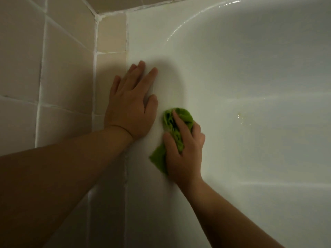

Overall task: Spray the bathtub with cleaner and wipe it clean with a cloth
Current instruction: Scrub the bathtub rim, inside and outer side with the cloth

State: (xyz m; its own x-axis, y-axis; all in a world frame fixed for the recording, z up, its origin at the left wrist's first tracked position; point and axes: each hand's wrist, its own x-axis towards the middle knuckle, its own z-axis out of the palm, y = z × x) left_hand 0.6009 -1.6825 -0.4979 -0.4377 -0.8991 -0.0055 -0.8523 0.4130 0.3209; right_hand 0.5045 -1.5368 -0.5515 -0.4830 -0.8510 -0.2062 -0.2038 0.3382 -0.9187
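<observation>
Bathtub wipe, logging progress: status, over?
Left hand flat on the bathtub rim. Right hand grips green cloth, pressed to tub. Nothing in the way.

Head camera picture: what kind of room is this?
Most likely a bathroom. A white bathtub meets beige wall tiles with white grout, and the right hand wipes the tub with a green cloth.

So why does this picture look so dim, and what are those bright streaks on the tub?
Head view: the light is low and the arms are in shade; the left hand casts a soft shadow on the tub; the streaks are glare off its wet, glossy curve; the tile grout lines bow from the wide lens; the cloth in the right hand is slightly blurred.
</observation>
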